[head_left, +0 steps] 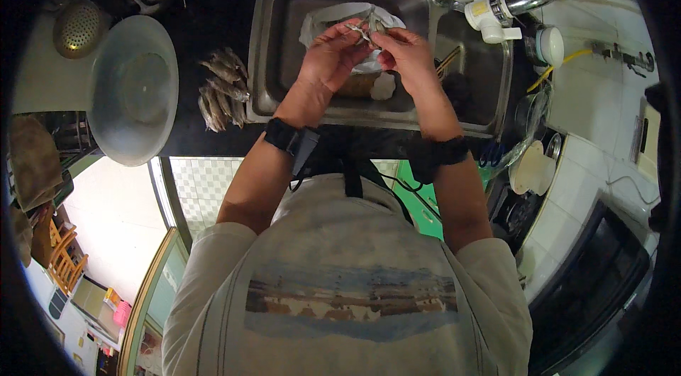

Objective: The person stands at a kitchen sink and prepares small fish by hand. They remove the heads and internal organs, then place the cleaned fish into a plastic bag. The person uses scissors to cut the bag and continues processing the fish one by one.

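My left hand (pixel 328 60) and my right hand (pixel 406 62) meet over the steel sink (pixel 264 35), fingers closed on a small silvery fish (pixel 361 32) held between them. Some of the fingertips and part of the fish are hidden. Beneath them, a white plastic bag (pixel 319 21) lies in the sink, on or beside a brownish object (pixel 357 86) that I cannot make out. Left of the sink, several small fish (pixel 223 85) lie heaped on the black counter (pixel 202 135).
A translucent plastic basin (pixel 131 120) and a perforated ladle (pixel 76 28) are at the left. A faucet fixture (pixel 489 18), white jar (pixel 550 46) and round board (pixel 530 169) line the right side. Blue scissor handles (pixel 491 156) show near the sink's right corner.
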Action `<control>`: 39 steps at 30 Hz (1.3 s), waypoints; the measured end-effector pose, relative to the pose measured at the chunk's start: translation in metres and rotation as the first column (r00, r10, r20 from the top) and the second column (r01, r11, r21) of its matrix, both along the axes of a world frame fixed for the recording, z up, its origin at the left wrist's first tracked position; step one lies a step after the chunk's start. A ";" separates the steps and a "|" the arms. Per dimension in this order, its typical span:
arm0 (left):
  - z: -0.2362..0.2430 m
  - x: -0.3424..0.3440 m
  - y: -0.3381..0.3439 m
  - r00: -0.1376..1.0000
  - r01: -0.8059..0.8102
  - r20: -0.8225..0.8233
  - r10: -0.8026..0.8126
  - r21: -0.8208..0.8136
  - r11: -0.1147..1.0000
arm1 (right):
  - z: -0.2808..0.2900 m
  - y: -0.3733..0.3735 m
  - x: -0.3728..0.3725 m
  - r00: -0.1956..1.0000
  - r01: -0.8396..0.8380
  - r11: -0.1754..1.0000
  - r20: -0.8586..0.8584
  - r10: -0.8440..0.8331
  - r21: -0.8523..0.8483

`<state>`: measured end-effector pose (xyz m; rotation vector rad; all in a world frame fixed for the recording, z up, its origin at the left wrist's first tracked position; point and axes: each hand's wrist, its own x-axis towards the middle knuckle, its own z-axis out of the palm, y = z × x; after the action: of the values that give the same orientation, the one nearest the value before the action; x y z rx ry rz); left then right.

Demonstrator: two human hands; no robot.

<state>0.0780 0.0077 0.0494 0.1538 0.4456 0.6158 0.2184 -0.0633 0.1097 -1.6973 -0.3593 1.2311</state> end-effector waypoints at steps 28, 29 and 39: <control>0.010 -0.044 -0.079 0.953 0.163 -0.288 -0.098 0.212 0.964 | -0.021 -0.101 -0.063 0.976 0.215 0.966 -0.068 -0.207 0.147; 0.011 -0.045 -0.085 0.953 0.163 -0.288 -0.096 0.219 0.962 | -0.020 -0.106 -0.063 0.976 0.212 0.964 -0.078 -0.201 0.164; 0.027 -0.058 -0.155 0.849 0.424 -0.448 -0.280 0.262 0.867 | -0.015 -0.174 -0.066 0.988 0.120 0.974 0.069 -0.136 0.192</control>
<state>0.0204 -0.1473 0.0763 0.7040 0.6781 0.2815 0.1519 -0.2373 0.0951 -1.5859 -0.3961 1.0034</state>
